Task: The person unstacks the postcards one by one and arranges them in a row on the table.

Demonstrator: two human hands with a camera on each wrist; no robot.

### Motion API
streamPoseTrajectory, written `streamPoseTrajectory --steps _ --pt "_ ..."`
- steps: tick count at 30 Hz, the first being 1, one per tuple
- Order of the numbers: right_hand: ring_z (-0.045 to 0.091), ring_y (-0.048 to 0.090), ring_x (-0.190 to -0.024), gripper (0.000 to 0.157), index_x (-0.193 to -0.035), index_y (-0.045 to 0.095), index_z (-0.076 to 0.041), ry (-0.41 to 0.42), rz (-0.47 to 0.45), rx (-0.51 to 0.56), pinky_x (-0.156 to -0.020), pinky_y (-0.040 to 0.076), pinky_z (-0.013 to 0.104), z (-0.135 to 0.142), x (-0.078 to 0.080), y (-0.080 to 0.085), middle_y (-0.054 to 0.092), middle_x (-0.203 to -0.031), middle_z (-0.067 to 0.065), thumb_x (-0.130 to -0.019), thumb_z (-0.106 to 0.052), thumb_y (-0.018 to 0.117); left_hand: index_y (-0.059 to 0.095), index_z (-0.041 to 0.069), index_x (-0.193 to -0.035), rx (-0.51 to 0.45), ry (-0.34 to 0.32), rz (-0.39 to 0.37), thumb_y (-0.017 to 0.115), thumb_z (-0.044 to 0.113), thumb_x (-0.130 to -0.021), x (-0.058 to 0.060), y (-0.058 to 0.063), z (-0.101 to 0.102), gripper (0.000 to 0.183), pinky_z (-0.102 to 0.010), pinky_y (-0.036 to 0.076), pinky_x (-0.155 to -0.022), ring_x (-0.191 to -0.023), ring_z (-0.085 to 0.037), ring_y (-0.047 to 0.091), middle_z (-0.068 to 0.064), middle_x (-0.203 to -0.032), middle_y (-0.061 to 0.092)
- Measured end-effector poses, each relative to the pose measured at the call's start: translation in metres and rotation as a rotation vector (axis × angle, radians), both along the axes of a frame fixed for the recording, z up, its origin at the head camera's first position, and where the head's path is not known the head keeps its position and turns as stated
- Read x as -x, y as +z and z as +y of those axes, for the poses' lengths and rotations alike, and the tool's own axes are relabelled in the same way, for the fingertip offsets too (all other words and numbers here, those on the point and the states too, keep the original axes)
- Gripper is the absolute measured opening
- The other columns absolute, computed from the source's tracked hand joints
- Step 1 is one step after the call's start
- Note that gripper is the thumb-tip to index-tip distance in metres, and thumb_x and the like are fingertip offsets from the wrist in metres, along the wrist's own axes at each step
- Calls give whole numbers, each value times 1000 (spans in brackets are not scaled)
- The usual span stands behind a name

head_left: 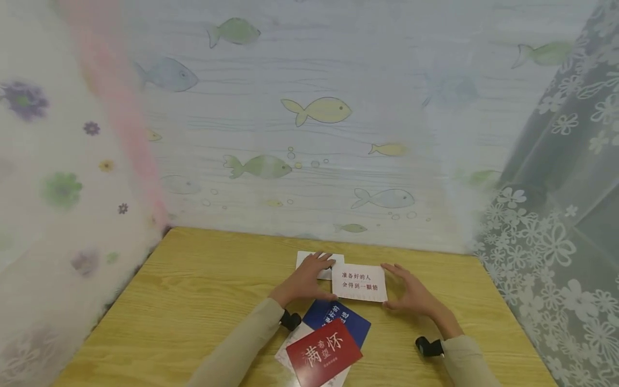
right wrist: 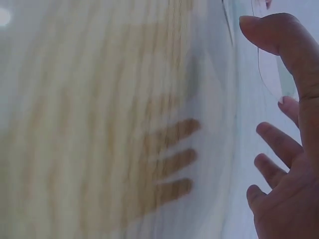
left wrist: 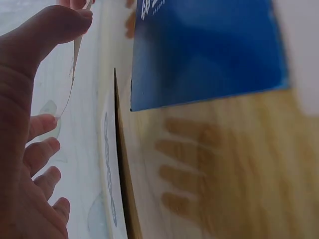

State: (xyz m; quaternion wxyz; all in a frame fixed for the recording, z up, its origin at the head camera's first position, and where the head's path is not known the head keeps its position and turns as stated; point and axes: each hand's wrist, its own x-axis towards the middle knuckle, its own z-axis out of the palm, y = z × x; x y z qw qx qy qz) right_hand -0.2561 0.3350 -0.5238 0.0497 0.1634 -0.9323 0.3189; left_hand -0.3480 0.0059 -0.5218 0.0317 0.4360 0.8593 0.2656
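Observation:
A white card with dark red Chinese lettering is held raised off the table between both hands. My left hand grips its left edge, thumb at the lower corner and fingers at the upper one. On the right edge, my right hand pinches the upper and lower corners between forefinger and thumb. The left wrist view shows this card nearly edge-on, the other left fingers spread apart. Behind the left hand lies another white card, partly covered.
Nearer to me, a red card with white characters overlaps a blue card and a pale card. They lie on a wooden table. Fish-patterned fabric rises behind its far edge; lace fabric hangs at right.

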Motion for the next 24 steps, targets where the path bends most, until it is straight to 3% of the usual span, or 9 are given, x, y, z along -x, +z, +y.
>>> streamPoseTrajectory --steps 14,24 --pt "62 10 -147 96 -154 42 -4 -5 -118 27 -110 15 81 29 35 -10 27 -161 31 -73 -22 89 44 5 -153 118 26 11 82 52 -80 34 7 35 95 -55 19 -125 -154 -37 23 -15 -163 36" --pt "64 4 -147 93 -154 40 -3 5 -196 38 -110 13 82 43 48 -5 25 -162 32 -75 -19 86 44 6 -154 124 41 -71 83 49 -81 40 9 50 93 -55 16 -126 -155 -37 21 -15 -164 34"
